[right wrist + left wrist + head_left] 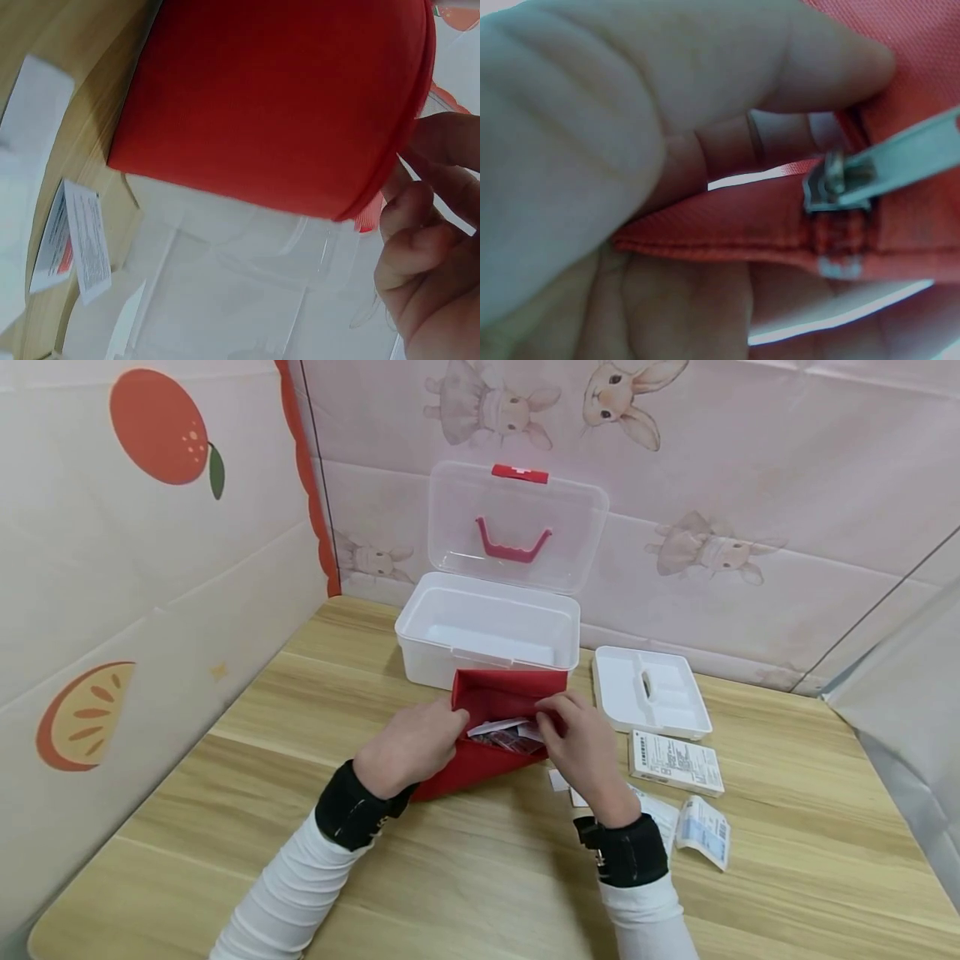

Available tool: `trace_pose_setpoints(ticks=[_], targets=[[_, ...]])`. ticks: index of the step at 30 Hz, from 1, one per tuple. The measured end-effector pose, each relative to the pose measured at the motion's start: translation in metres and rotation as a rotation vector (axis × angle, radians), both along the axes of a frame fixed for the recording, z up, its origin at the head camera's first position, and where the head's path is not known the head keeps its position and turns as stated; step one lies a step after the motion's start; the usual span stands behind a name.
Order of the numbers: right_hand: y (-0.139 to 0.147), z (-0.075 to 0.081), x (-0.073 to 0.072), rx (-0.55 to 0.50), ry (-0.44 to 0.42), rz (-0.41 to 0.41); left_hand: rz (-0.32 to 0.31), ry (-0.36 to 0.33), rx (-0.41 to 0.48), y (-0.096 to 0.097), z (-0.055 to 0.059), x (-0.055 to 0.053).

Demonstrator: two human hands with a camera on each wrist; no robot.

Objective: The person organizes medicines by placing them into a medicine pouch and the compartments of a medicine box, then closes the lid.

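Observation:
A red fabric zip pouch [468, 768] is held with its mouth open above the table. White and clear packets [510, 739] show inside it. My left hand [408, 747] grips the pouch's left edge; in the left wrist view, its fingers curl round a red corner beside the metal zipper slider [836, 184]. At the opposite edge, my right hand [583, 752] pinches the rim between thumb and fingers. From the right wrist view, the pouch's red side panel [270, 105] fills the upper middle, with the fingers [420, 217] at its rim.
Behind the pouch stands a clear plastic box [420, 647], its lid [450, 539] raised against the wall cloth. On the right lie a white divided tray [618, 706], a printed carton [675, 760] and a blue-and-white packet [703, 832]. More papers lie partly under the right wrist.

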State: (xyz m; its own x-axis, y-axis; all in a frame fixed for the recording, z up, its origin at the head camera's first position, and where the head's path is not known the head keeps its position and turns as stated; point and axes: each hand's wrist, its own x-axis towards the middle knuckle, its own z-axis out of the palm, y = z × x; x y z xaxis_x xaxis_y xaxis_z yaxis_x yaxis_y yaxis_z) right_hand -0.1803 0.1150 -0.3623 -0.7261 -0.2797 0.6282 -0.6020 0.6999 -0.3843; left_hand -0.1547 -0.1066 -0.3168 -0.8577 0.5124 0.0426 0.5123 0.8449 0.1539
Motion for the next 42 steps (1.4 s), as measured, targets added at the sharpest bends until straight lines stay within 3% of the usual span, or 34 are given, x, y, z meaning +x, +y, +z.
trace_pose_setpoints(ticks=[8, 22, 29, 36, 42], targets=[[0.014, 0.000, 0.001, 0.040, -0.018, -0.039, 0.006, 0.006, 0.001, -0.001, 0.000, 0.000], [0.025, 0.002, 0.004, 0.099, -0.117, -0.032, 0.003, 0.010, 0.007, 0.000, -0.002, 0.001], [0.028, 0.004, 0.005, 0.183, -0.226, -0.064, 0.015, 0.000, 0.017, -0.003, 0.000, 0.002], [0.035, 0.005, 0.007, 0.188, -0.308, -0.038, 0.014, 0.000, 0.015, 0.000, -0.003, 0.002], [0.037, 0.004, 0.007, 0.192, -0.316, -0.018, 0.011, -0.015, 0.014, 0.002, -0.002, 0.002]])
